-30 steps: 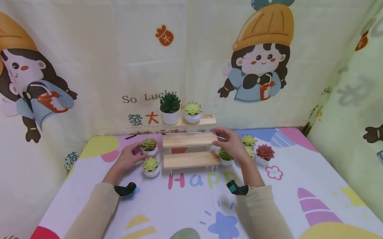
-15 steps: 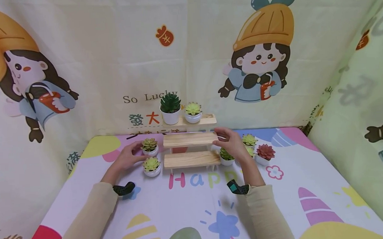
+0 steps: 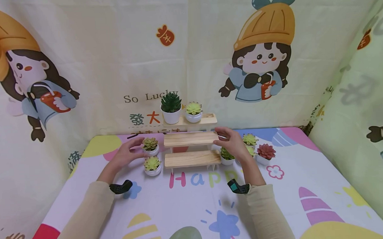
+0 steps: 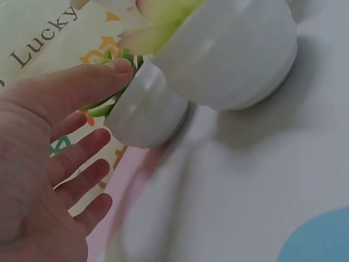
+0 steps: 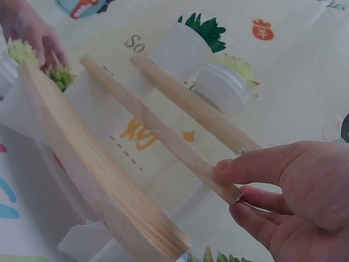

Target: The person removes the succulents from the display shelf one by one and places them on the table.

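Observation:
A three-tier wooden plant stand (image 3: 192, 159) stands at the middle of the table. My right hand (image 3: 230, 142) pinches the right end of its middle shelf (image 5: 163, 136), thumb on one face and fingertips on the other. To the left of the stand, my left hand (image 3: 127, 156) is beside a reddish-green potted succulent (image 3: 150, 146), fingers loosely spread with nothing held. The left wrist view shows its thumb overlapping this plant's pot (image 4: 150, 106); contact is hard to judge. Nearer me sits a pale green potted succulent (image 3: 152, 166).
On the top shelf are a dark green succulent (image 3: 171, 106) in a tall white pot and a light green succulent (image 3: 193, 111). Right of the stand stand several more potted succulents, including a red one (image 3: 266, 152). A printed cloth wall (image 3: 189, 62) rises behind the table.
My left hand has drawn slightly left and its fingers have loosened from beside the rear left pot. My right hand stays on the middle shelf.

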The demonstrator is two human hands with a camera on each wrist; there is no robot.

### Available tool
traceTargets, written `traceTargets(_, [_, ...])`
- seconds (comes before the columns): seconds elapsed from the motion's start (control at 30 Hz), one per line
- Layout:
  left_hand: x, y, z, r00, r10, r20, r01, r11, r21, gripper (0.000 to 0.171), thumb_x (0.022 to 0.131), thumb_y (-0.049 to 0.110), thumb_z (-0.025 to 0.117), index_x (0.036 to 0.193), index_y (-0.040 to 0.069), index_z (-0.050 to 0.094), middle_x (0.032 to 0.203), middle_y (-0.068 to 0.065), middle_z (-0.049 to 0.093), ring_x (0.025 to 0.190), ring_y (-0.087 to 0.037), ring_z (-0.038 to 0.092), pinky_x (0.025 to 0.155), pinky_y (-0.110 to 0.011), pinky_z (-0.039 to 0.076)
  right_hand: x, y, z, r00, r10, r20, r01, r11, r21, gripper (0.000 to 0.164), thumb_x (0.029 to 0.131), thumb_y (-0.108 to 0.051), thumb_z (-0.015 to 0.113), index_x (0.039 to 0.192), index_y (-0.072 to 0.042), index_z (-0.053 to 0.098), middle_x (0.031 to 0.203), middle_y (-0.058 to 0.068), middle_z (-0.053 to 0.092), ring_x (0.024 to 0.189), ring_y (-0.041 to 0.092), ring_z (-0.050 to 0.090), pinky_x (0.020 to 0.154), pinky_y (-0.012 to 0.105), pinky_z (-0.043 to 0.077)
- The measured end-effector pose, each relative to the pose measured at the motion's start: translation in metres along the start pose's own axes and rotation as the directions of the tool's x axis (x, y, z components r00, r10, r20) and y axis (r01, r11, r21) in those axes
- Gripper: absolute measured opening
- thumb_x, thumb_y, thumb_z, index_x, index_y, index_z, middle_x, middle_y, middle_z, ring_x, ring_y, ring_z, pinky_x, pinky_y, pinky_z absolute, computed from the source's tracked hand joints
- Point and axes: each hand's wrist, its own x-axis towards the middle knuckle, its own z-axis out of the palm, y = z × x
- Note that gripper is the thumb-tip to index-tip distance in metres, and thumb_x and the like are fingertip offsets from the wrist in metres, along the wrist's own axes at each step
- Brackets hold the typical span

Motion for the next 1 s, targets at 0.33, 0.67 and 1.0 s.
traceTargets(0.33, [0.009, 0.014, 0.002, 0.997, 0.059, -0.059, -0.060, 0.998, -0.019, 0.075, 0.085, 0.039, 0.073, 0.147, 0.017, 0.038, 0.148, -0.011, 0.044, 0.137, -0.032, 0.038, 0.115, -0.055, 0.030, 0.000, 0.003, -0.003, 1.000, -0.014, -0.025, 0.014, 1.000, -0.007, 0.055, 0.088, -0.011, 0.070, 0.138, -0.004, 0.049, 0.143, 0.014, 0.051, 0.135, 0.029, 0.048, 0.108, 0.040, 0.043])
traceTargets(0.67, [0.010, 0.027, 0.007, 0.993, 0.077, -0.085, -0.077, 0.997, 0.001, 0.070, 0.086, 0.038, 0.072, 0.145, 0.017, 0.042, 0.147, -0.009, 0.047, 0.139, -0.031, 0.038, 0.116, -0.055, 0.030, -0.006, -0.015, 0.000, 1.000, 0.011, 0.006, -0.011, 1.000, -0.005, 0.054, 0.089, -0.004, 0.067, 0.139, 0.000, 0.047, 0.144, 0.022, 0.047, 0.136, 0.034, 0.045, 0.110, 0.043, 0.041])
traceTargets(1.0, [0.015, 0.042, 0.010, 0.994, 0.066, -0.088, -0.067, 0.998, -0.004, 0.072, 0.085, 0.040, 0.072, 0.147, 0.023, 0.039, 0.149, -0.008, 0.044, 0.141, -0.033, 0.034, 0.115, -0.057, 0.029, -0.013, -0.028, -0.001, 1.000, 0.008, 0.009, -0.008, 1.000, -0.004, 0.053, 0.089, -0.001, 0.066, 0.139, 0.004, 0.046, 0.144, 0.024, 0.046, 0.136, 0.036, 0.044, 0.110, 0.041, 0.041])
